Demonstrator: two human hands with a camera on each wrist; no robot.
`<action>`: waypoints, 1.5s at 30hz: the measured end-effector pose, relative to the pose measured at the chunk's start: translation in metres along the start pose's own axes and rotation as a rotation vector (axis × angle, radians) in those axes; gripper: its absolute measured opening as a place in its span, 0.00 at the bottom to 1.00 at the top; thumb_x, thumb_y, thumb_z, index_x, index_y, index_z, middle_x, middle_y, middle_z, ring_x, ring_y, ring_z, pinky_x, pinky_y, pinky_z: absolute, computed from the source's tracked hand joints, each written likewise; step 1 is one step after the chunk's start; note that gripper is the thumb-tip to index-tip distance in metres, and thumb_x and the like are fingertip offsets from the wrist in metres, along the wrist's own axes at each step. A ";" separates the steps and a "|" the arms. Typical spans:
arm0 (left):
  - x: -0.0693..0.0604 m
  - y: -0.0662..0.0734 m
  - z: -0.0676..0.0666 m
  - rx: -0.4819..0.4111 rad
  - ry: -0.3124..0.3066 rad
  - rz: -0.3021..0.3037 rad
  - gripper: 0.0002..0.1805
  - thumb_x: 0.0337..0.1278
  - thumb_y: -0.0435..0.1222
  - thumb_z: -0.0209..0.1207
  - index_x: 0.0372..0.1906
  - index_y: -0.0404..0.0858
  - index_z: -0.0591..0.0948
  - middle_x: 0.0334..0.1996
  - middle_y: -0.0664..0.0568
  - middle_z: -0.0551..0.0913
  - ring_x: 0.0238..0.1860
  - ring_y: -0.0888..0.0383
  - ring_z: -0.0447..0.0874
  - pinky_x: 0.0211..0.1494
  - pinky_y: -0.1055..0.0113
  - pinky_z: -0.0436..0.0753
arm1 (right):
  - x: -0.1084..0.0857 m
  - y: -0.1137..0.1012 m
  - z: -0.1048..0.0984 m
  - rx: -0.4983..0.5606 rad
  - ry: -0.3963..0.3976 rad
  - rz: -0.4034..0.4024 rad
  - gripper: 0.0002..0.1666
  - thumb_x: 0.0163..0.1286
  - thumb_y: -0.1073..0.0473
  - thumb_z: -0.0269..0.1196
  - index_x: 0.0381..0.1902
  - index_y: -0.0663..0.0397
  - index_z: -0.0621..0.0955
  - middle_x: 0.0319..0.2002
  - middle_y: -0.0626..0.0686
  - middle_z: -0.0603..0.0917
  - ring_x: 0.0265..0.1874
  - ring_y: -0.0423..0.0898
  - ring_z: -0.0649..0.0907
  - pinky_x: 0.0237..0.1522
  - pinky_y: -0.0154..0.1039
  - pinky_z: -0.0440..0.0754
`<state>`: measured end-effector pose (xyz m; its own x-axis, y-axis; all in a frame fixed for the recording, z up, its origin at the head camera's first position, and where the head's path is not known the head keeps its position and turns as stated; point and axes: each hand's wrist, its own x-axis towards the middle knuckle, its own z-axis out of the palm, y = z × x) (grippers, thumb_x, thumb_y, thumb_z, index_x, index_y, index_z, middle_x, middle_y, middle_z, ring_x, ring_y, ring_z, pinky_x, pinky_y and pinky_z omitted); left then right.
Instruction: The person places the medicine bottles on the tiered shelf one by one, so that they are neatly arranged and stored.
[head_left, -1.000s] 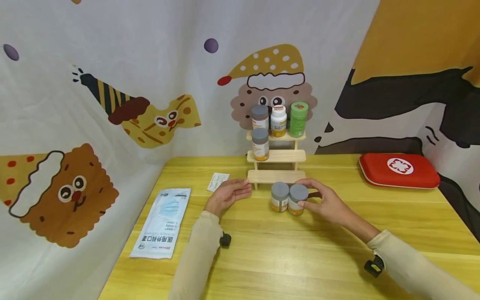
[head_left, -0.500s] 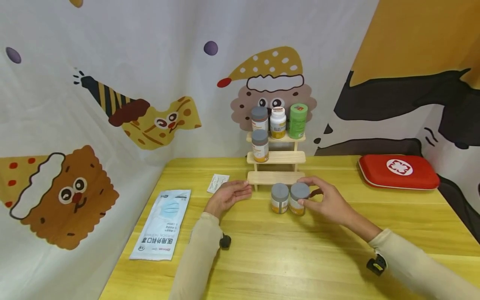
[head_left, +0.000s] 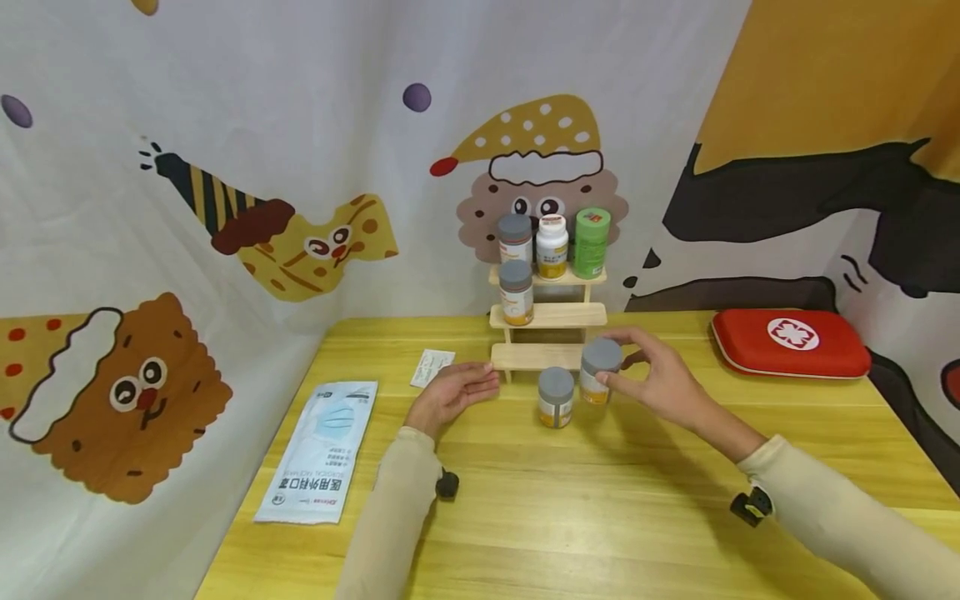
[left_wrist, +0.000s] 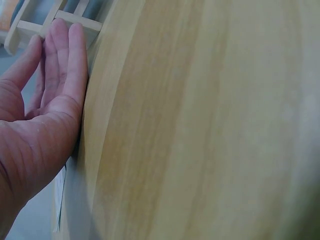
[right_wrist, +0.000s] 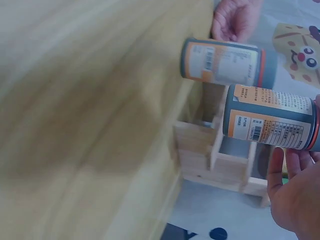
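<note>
My right hand grips a grey-lidded supplement jar by its upper part, upright and lifted off the table in front of the wooden step rack. Its orange-and-white label faces the right wrist view. A like jar stands on the table just left of it. Beside the rack's left end, my left hand rests with fingers straight, the tips at the lowest step; the left wrist view shows the palm holding nothing.
On the rack's upper steps stand two grey-lidded jars, a white bottle and a green canister. A red first-aid case lies right. A packaged face mask and a small white card lie left.
My right hand has raised the jar from the table and moved it toward the rack, apart from the other jar. The left hand has stayed in place.
</note>
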<state>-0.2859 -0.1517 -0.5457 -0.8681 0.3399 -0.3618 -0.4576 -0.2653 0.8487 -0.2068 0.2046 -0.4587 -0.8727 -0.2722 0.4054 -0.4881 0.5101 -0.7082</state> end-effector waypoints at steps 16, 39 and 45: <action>-0.003 0.001 0.003 0.016 0.010 -0.001 0.16 0.78 0.30 0.58 0.62 0.26 0.77 0.48 0.43 0.90 0.56 0.48 0.90 0.66 0.53 0.90 | 0.052 -0.016 -0.016 0.061 0.108 -0.061 0.33 0.65 0.65 0.77 0.67 0.53 0.80 0.58 0.53 0.85 0.51 0.32 0.81 0.47 0.27 0.86; -0.001 0.000 0.002 -0.002 -0.003 -0.019 0.14 0.78 0.30 0.58 0.60 0.28 0.78 0.45 0.46 0.90 0.52 0.52 0.91 0.63 0.57 0.92 | 0.101 -0.018 0.020 0.146 0.189 0.033 0.35 0.66 0.61 0.77 0.69 0.50 0.78 0.58 0.54 0.84 0.56 0.44 0.81 0.57 0.57 0.90; -0.001 0.000 0.002 0.001 -0.005 -0.008 0.10 0.78 0.29 0.58 0.56 0.30 0.81 0.44 0.46 0.90 0.49 0.53 0.92 0.61 0.57 0.93 | 0.107 -0.013 0.024 0.171 0.181 0.024 0.35 0.66 0.62 0.77 0.69 0.52 0.78 0.58 0.55 0.83 0.58 0.47 0.81 0.59 0.60 0.89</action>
<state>-0.2850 -0.1508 -0.5443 -0.8634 0.3469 -0.3664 -0.4643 -0.2619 0.8461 -0.2942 0.1490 -0.4205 -0.8747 -0.1031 0.4735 -0.4762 0.3645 -0.8002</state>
